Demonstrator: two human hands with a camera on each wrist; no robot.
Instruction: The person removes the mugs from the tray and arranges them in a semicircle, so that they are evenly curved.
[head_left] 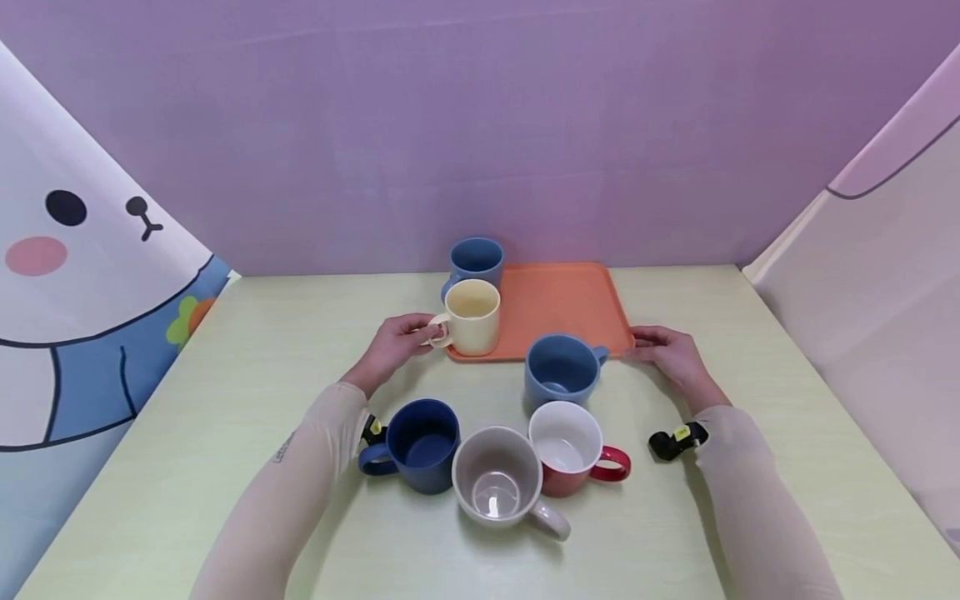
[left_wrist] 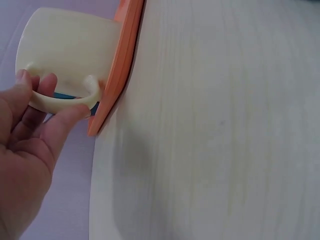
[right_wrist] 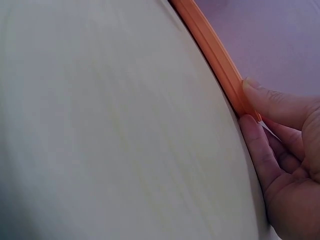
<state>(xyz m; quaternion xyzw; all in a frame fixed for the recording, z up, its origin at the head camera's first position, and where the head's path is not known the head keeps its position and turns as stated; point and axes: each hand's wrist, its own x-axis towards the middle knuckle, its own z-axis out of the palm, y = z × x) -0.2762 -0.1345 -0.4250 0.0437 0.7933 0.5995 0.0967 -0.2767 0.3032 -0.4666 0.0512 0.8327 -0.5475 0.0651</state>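
A cream mug (head_left: pixel 472 321) stands upright on the left front part of an orange tray (head_left: pixel 558 304). My left hand (head_left: pixel 401 346) grips its handle (left_wrist: pixel 65 104), thumb and fingers on either side of the loop in the left wrist view. Behind it on the tray's left side is a blue mug (head_left: pixel 477 257), partly hidden by the cream one. At the tray's front right corner, my right hand (head_left: pixel 671 358) pinches the rim (right_wrist: pixel 220 60) between thumb and fingers. Just in front of the tray stands another blue mug (head_left: pixel 562 368), its handle toward my right hand.
Nearer on the pale table (head_left: pixel 622 550) stand a dark blue mug (head_left: pixel 425 446), a grey mug (head_left: pixel 497 477) and a red mug with a white inside (head_left: pixel 566 450), close together. A purple cloth wall (head_left: pixel 480 125) rises behind the tray.
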